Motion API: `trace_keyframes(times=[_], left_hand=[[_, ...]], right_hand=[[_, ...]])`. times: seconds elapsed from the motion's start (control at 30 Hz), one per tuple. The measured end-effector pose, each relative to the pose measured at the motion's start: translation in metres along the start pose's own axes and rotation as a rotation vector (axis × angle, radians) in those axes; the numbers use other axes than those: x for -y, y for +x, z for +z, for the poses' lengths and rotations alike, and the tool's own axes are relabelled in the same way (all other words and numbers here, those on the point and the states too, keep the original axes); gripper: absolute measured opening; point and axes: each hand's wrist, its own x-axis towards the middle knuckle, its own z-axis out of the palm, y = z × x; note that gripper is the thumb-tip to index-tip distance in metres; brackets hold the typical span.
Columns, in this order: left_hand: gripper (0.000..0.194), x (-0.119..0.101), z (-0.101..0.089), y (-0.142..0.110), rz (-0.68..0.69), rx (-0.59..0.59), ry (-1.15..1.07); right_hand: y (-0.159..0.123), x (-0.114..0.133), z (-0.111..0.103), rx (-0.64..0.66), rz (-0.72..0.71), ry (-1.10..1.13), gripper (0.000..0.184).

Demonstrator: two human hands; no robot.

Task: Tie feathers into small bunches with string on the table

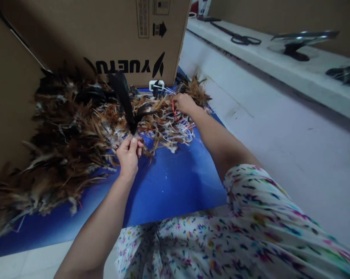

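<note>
A large brown cardboard box, printed with upside-down black lettering, stands at the back of a blue table surface; its inside is hidden, so its contents cannot be told. A second brown cardboard panel rises at the left. In front of the box, a long loose heap of brown, black and pale feathers lies directly on the blue surface.

The left hand pinches a small bunch of long black feathers at the base, thumb closed against the fingers, with the tips pointing up over the near edge of the heap. The right hand is at the heap's right end, fingers bent and close together, touching or just beside a thin red strand; whether it grips anything cannot be told. Tangled thin white strands lie just below it. A white rounded rectangular frame with a dark middle sits by the box's lower edge. Black-handled scissors rest on a white ledge at the right.
</note>
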Motion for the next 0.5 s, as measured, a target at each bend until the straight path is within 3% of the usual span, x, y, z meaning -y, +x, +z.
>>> trace_keyframes(times=[0.13,0.27,0.37,0.5], left_hand=[[0.035,0.0,0.0,-0.001,-0.05,-0.016,-0.01],[0.037,0.0,0.001,-0.002,-0.083,-0.02,-0.011],[0.037,0.0,0.001,-0.003,-0.1,-0.026,-0.013],[0.034,0.002,0.0,-0.003,-0.098,-0.01,-0.023]], right_hand=[[0.012,0.0,0.014,0.004,0.138,-0.017,0.036],[0.019,-0.01,0.017,-0.061,0.188,0.148,0.025],[0.021,-0.022,0.009,-0.202,0.236,0.394,0.014],[0.011,-0.029,-0.014,-0.279,0.301,0.646,0.008]])
